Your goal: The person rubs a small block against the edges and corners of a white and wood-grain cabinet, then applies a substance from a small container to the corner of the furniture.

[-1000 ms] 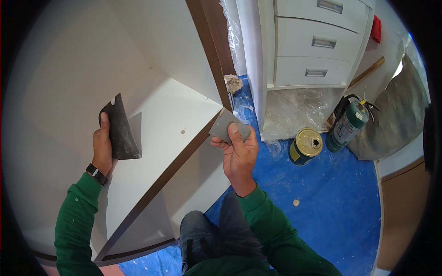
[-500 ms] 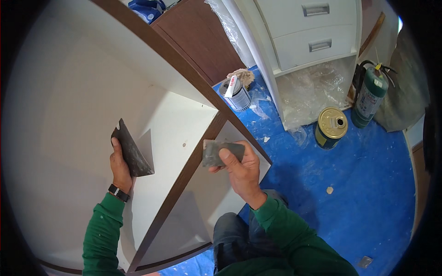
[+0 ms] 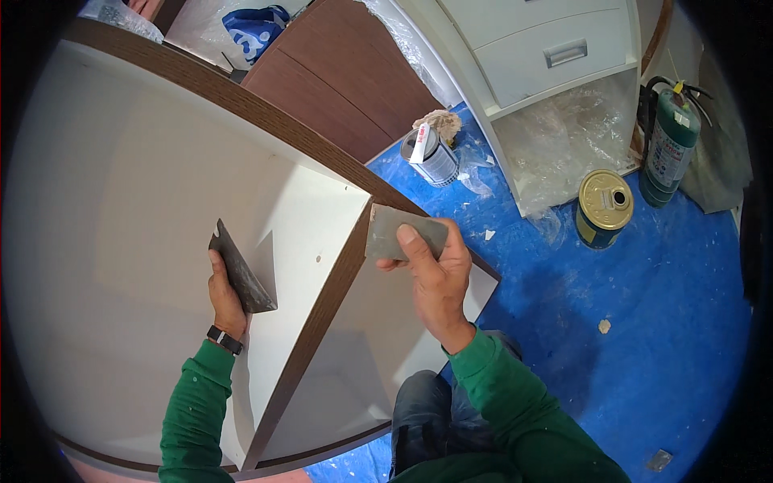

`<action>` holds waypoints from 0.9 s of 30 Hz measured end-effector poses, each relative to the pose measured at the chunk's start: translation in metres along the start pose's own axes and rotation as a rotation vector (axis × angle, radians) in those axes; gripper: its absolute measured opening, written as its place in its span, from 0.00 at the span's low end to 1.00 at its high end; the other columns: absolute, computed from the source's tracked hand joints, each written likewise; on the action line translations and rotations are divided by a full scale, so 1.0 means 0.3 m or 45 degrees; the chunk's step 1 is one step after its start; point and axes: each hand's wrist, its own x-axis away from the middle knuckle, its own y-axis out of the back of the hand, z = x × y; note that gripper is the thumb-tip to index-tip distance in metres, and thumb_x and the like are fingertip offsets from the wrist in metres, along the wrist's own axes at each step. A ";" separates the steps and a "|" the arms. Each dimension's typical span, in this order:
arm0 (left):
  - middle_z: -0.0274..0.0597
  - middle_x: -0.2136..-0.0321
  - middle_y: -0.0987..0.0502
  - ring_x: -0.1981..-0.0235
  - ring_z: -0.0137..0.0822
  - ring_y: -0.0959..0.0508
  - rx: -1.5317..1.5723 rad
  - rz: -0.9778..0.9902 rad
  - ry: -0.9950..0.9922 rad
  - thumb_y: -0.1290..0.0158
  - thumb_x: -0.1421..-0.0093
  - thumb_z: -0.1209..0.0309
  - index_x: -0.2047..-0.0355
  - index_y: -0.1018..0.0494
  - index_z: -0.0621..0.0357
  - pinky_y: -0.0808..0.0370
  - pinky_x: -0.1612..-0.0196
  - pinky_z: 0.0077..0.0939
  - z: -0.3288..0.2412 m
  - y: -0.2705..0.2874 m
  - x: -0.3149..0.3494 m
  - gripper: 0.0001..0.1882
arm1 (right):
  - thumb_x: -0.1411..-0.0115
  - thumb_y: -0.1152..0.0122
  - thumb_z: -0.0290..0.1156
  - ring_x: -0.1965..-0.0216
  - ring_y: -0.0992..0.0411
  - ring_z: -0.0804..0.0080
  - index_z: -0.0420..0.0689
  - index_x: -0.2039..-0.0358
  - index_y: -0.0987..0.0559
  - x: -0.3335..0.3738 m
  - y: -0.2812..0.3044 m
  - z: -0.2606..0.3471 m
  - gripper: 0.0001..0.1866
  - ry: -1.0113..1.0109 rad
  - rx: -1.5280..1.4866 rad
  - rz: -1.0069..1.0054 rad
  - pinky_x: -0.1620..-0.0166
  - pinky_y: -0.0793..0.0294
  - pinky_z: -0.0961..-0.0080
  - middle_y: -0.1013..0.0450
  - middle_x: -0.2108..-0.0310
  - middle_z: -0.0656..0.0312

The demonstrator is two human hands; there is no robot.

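Note:
In my left hand (image 3: 229, 303) is a dark, smeared, flat plate (image 3: 242, 276) with a notched upper corner, held upright inside the white cabinet compartment. The plate's shadow falls on the white shelf panel (image 3: 310, 233) just right of it. My right hand (image 3: 441, 290) pinches a grey rectangular flat scraper (image 3: 383, 231), thumb on its face and fingers behind. The scraper's left end is beside the brown cabinet edge (image 3: 336, 291); whether it touches there I cannot tell. A small pale spot marks the shelf panel between the two tools.
Blue sheeting (image 3: 555, 298) covers the floor at right. On it stand an opened paint can (image 3: 437, 167), a gold-topped tin (image 3: 605, 201) and a green fire extinguisher (image 3: 668, 149). A white drawer unit (image 3: 555, 60) rises behind them, plastic film in its lower bay.
The whole view has shifted a little. My right hand has risen slightly along the brown edge and the scraper's face has tilted into the light. My left hand keeps its hold on the plate.

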 end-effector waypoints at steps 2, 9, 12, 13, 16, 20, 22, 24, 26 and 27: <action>0.33 0.68 0.28 0.68 0.26 0.26 -0.010 -0.061 -0.031 0.56 0.34 0.30 0.55 0.28 0.58 0.25 0.64 0.23 -0.007 -0.024 0.006 0.38 | 0.32 0.36 0.30 0.68 0.20 0.71 0.36 0.57 0.27 0.014 -0.008 -0.005 0.12 -0.020 0.050 0.079 0.66 0.14 0.72 0.20 0.62 0.55; 0.31 0.73 0.30 0.73 0.25 0.28 -0.028 -0.099 -0.080 0.56 0.35 0.29 0.61 0.29 0.52 0.29 0.70 0.21 -0.037 -0.066 0.031 0.36 | 0.33 0.34 0.31 0.68 0.20 0.73 0.36 0.57 0.26 0.012 0.000 0.003 0.13 -0.056 0.007 0.037 0.67 0.15 0.74 0.19 0.63 0.55; 0.31 0.75 0.30 0.75 0.25 0.29 -0.044 -0.136 -0.079 0.56 0.34 0.29 0.63 0.30 0.52 0.30 0.71 0.21 -0.015 -0.051 0.013 0.35 | 0.33 0.34 0.30 0.69 0.20 0.74 0.36 0.58 0.25 0.030 0.006 0.010 0.12 -0.159 0.105 0.199 0.67 0.17 0.75 0.20 0.64 0.56; 0.31 0.76 0.30 0.76 0.25 0.29 -0.038 -0.142 -0.078 0.56 0.34 0.30 0.63 0.30 0.52 0.30 0.72 0.21 -0.011 -0.050 0.010 0.34 | 0.33 0.34 0.30 0.69 0.20 0.74 0.36 0.58 0.25 0.045 0.010 0.011 0.12 -0.217 0.171 0.303 0.68 0.17 0.75 0.20 0.65 0.56; 0.31 0.77 0.31 0.78 0.24 0.30 -0.032 -0.151 -0.074 0.56 0.34 0.30 0.65 0.31 0.51 0.32 0.74 0.20 -0.009 -0.049 0.007 0.34 | 0.33 0.34 0.31 0.70 0.21 0.75 0.37 0.58 0.26 0.062 0.027 -0.001 0.12 -0.118 0.242 0.516 0.68 0.18 0.76 0.20 0.65 0.57; 0.30 0.79 0.32 0.79 0.24 0.31 -0.086 -0.158 -0.078 0.55 0.34 0.30 0.66 0.31 0.50 0.32 0.75 0.20 -0.016 -0.044 0.016 0.34 | 0.32 0.35 0.31 0.70 0.21 0.74 0.37 0.58 0.26 0.016 0.034 0.008 0.12 -0.086 0.039 0.147 0.68 0.18 0.75 0.20 0.64 0.56; 0.30 0.79 0.32 0.79 0.24 0.31 -0.095 -0.157 -0.075 0.56 0.35 0.29 0.67 0.31 0.51 0.32 0.75 0.20 -0.013 -0.059 0.009 0.34 | 0.33 0.35 0.30 0.70 0.21 0.74 0.37 0.57 0.26 -0.018 0.041 -0.005 0.12 -0.030 0.004 0.058 0.67 0.18 0.75 0.20 0.64 0.56; 0.30 0.79 0.32 0.79 0.24 0.31 -0.106 -0.161 -0.064 0.56 0.35 0.29 0.68 0.31 0.52 0.32 0.74 0.20 -0.030 -0.072 0.014 0.35 | 0.33 0.34 0.30 0.69 0.21 0.73 0.37 0.57 0.26 -0.021 0.036 -0.003 0.12 -0.036 0.058 0.101 0.67 0.17 0.75 0.20 0.63 0.56; 0.30 0.78 0.32 0.78 0.24 0.30 -0.114 -0.138 -0.050 0.56 0.35 0.28 0.69 0.30 0.52 0.32 0.74 0.20 -0.042 -0.075 0.024 0.36 | 0.33 0.34 0.31 0.69 0.21 0.74 0.37 0.57 0.26 -0.005 0.029 0.013 0.13 -0.044 0.163 0.201 0.68 0.17 0.76 0.20 0.63 0.56; 0.29 0.78 0.31 0.78 0.24 0.30 -0.113 -0.125 -0.041 0.57 0.35 0.28 0.70 0.30 0.52 0.32 0.74 0.20 -0.044 -0.074 0.029 0.36 | 0.34 0.33 0.30 0.69 0.21 0.74 0.37 0.58 0.25 -0.006 0.026 0.026 0.12 -0.053 0.169 0.220 0.69 0.18 0.76 0.20 0.63 0.56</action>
